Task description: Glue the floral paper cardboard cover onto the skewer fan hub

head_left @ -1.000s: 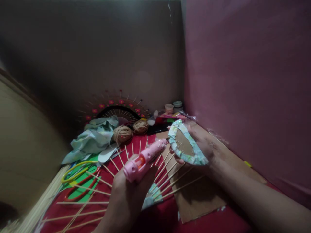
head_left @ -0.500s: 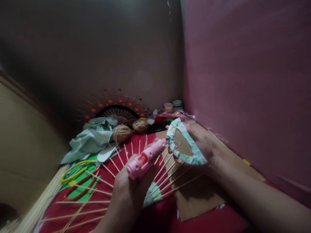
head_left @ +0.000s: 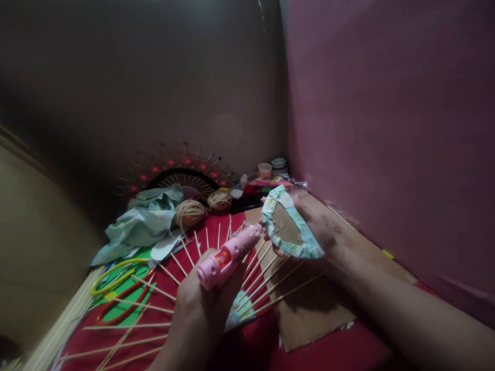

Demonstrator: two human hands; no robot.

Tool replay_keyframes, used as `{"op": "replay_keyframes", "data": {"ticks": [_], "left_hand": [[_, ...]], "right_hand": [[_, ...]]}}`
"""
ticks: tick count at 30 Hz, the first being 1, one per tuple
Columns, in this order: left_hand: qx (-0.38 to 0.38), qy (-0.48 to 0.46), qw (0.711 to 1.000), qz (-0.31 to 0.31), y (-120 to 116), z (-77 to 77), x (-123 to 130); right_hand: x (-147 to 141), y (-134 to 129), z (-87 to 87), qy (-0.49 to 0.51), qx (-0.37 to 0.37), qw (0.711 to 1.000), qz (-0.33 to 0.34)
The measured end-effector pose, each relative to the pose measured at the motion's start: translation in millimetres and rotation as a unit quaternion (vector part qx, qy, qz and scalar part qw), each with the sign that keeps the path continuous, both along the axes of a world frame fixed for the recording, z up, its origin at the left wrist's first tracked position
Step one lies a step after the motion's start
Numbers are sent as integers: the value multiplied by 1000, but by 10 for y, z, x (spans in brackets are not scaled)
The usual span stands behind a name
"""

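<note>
near desk (head_left: 348,350) left edge: yellow handle (head_left: 104,277), red handle (head_left: 116,318) | far edge: twine balls (head_left: 190,214) | centre: left hand (head_left: 203,306) closed around pink glue gun (head_left: 228,256), nozzle beside cloth-wrapped piece (head_left: 308,243) | right hand (head_left: 319,226) gripping that piece above cardboard (head_left: 309,319)

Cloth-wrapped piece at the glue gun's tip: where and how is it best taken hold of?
I'd grip the cloth-wrapped piece along its straighter right-hand rim, coming from the right and behind, where the right hand is. It is thin, with its face toward the camera, and the glue gun points at its left edge, so that side is better left free.
</note>
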State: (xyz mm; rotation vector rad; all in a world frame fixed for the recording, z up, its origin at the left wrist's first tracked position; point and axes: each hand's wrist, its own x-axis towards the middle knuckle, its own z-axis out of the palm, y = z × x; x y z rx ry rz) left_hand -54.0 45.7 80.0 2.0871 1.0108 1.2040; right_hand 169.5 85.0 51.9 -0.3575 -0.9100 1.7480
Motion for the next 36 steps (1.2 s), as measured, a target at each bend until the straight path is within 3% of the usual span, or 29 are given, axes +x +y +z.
{"op": "replay_keyframes", "data": {"ticks": [4,13,19,27,36], "left_hand": [[19,-5,1000,11,-12,1,10],[-41,5,999,12,7,-15,5],[-37,66,990,119,56,-61,-67],[-20,37,999,26,8,-53,12],[-52,27,998,25,1,-6,7]], "right_hand": [[6,6,-14,0,6,1000,-2],[10,7,-20,0,-19,1000,-18],[-28,-41,38,-18,-19,999,-27],[-35,-13,1,-26,-38,997,-58],[-13,-14,13,-10,-23,1000,-13]]}}
